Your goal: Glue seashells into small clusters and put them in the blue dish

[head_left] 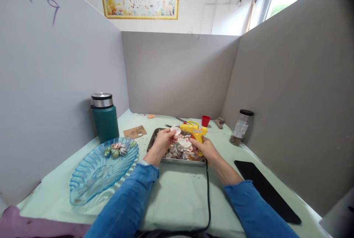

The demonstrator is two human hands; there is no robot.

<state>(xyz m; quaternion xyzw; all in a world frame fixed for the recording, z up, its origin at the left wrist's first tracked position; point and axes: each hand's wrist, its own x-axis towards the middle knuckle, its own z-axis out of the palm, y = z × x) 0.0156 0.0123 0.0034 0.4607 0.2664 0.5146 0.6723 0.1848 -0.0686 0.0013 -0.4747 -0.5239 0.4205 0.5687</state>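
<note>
Between the fingers of my left hand is a white disc, pinched near its edge. My right hand is wrapped round the grip of a yellow glue gun, whose nozzle points left at the disc. Whether the tip touches the disc I cannot tell. Both hands are over a metal tray holding shells and several more white discs. A black cord runs from the glue gun's grip down to the table's near edge.
To the left are a blue shell-shaped dish with small patterned pieces, a green bottle and a brown card. Behind the tray lie scissors and a red cup. On the right are a jar and a black mat.
</note>
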